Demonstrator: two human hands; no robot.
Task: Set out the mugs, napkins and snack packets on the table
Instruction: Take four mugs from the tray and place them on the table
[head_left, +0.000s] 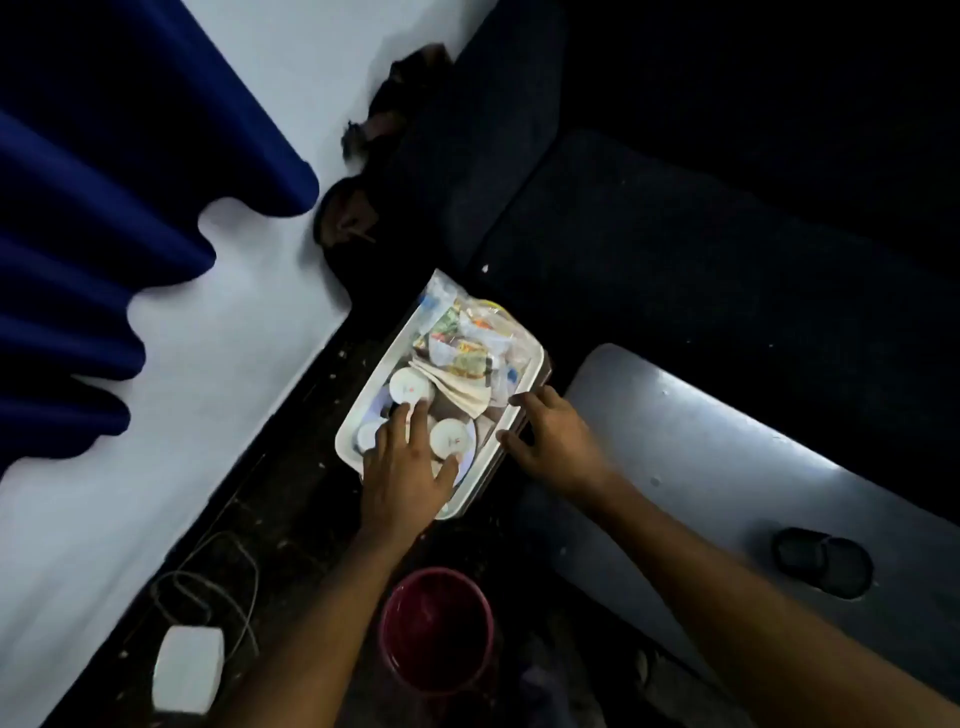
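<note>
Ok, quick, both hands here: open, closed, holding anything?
Left hand: open, fingers spread over the mugs in the tray, gripping nothing.
Right hand: open, fingers at the tray's right rim.

My white tray (347, 437) sits on the dark floor (291, 499), carrying mugs (410, 385), napkins (462, 391) and snack packets (467, 338).

Mugs (451, 439), napkins (460, 387) and packets (462, 332) in tray (347, 439), bucket (436, 631) below, table (727, 467) right
</note>
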